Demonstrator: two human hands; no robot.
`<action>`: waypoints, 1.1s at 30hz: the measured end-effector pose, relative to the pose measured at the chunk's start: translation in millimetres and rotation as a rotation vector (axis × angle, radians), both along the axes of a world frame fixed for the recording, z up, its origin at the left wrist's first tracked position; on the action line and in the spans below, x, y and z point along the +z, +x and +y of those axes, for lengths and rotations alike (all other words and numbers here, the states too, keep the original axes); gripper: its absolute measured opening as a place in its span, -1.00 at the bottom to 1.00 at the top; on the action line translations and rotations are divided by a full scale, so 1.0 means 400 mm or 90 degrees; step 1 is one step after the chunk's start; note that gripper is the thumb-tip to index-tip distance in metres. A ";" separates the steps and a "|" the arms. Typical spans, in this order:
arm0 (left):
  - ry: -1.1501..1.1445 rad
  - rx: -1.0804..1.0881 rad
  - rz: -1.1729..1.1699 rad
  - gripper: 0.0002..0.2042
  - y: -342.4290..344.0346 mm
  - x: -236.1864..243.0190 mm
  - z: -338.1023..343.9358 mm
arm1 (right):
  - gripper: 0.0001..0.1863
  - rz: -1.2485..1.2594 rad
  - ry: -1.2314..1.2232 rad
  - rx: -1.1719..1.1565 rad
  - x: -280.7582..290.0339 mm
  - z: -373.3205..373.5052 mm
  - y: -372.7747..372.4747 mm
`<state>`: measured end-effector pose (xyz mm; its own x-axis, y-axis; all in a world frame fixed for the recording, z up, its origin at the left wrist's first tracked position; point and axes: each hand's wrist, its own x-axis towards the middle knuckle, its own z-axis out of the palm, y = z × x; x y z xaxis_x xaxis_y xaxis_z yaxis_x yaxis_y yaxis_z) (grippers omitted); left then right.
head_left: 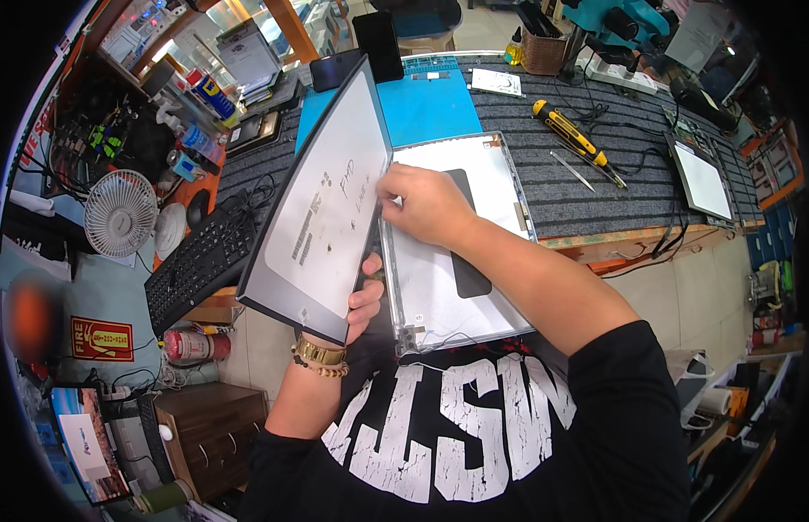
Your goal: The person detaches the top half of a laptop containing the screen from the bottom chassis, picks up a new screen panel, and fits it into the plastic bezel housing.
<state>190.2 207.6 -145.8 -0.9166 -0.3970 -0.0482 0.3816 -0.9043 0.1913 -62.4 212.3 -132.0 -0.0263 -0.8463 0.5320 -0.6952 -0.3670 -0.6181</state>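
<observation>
Centre-left, the panel [313,217] stood tilted, long axis rising rightward! The left hand [366,297] gripped its lower right edge; higher up, the right hand [428,205] had fingers curled closed, perhaps pinching something hidden.

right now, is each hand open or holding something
Left hand: closed, holding the flat panel.
Right hand: fingers curled at its edge; grip cannot be told.

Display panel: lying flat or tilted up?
Tilted up: the display panel slants steeply beside the silver laptop lid, left hand gripping its lower end.
</observation>
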 end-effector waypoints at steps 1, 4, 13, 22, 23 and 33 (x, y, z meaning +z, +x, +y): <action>0.000 0.001 0.000 -0.51 0.001 0.002 -0.001 | -0.90 0.024 -0.004 0.011 0.002 0.000 -0.002; -0.005 0.000 -0.005 -0.51 0.002 0.011 -0.002 | -0.90 0.068 -0.016 0.035 0.004 0.001 -0.009; -0.019 -0.001 0.004 -0.53 0.003 0.006 -0.006 | -0.88 0.135 -0.017 0.071 -0.010 0.003 -0.040; 0.001 -0.019 0.022 -0.55 0.007 0.001 -0.009 | -0.91 0.065 -0.021 0.055 -0.010 0.001 -0.039; -0.015 -0.011 0.017 -0.55 0.004 0.007 -0.009 | -0.91 0.047 -0.034 0.050 -0.009 0.001 -0.039; 0.017 -0.023 0.017 -0.54 0.015 -0.006 -0.021 | -0.86 0.065 -0.042 0.068 -0.012 0.008 -0.043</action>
<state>196.2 199.3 -148.2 -0.9313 -0.3626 -0.0343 0.3533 -0.9222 0.1572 -79.6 215.4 -136.8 0.1195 -0.8046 0.5817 -0.7083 -0.4796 -0.5179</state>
